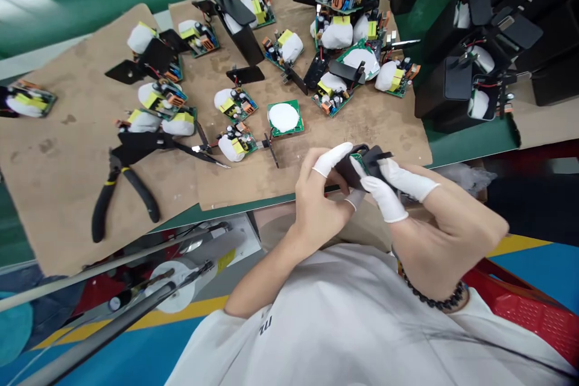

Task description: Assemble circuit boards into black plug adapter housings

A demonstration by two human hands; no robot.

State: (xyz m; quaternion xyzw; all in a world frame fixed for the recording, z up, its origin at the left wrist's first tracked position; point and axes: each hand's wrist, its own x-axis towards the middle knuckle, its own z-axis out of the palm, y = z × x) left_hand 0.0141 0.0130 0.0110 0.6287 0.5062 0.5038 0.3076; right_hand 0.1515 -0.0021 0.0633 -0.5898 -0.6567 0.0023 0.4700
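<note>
Both my hands meet at the table's front edge around one black power adapter case (347,170). My left hand (319,205) wraps round its left side, with white finger cots on thumb and forefinger. My right hand (402,193), also in finger cots, pinches the other side beside a black plug cover (376,158). A green circuit board (357,160) shows partly inside the case; the rest is hidden by my fingers. Nearest on the cardboard lies a green board with a round white patch (284,117).
Several circuit boards with white putty (337,33) and attached plug covers lie across the cardboard (181,175). Black-handled pliers (124,181) and tweezers (203,155) lie at left. Black adapter cases (447,87) stand at right. A red stool (525,307) is below right.
</note>
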